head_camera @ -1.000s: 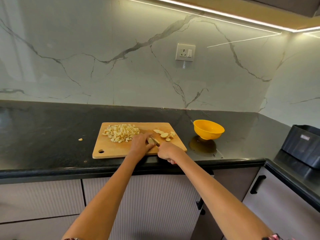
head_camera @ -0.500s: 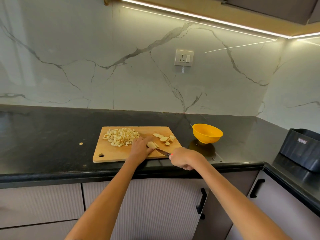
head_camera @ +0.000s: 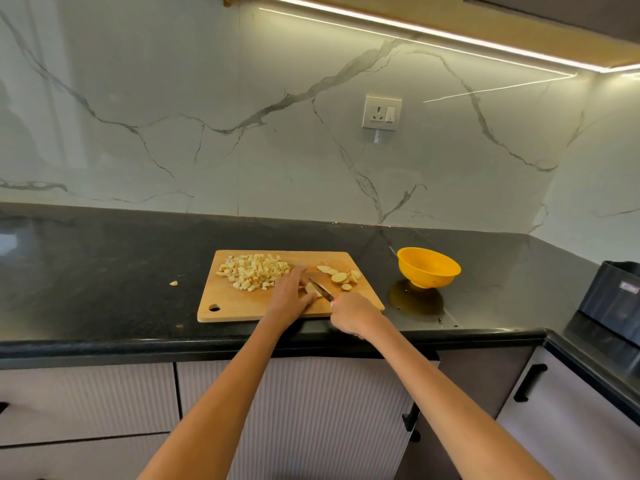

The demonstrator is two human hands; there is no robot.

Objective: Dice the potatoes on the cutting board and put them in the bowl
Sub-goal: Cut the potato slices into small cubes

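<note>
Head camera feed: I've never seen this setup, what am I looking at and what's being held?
There is no machine here. One wide-angle camera worn on a person's head looks forward and down at two bare arms. On the black countertop lies a wooden cutting board with a pile of diced potato at its far left and potato slices at its far right. The left hand steadies a potato piece. The right hand grips a knife, blade on that piece. A yellow bowl stands right of the board.
</note>
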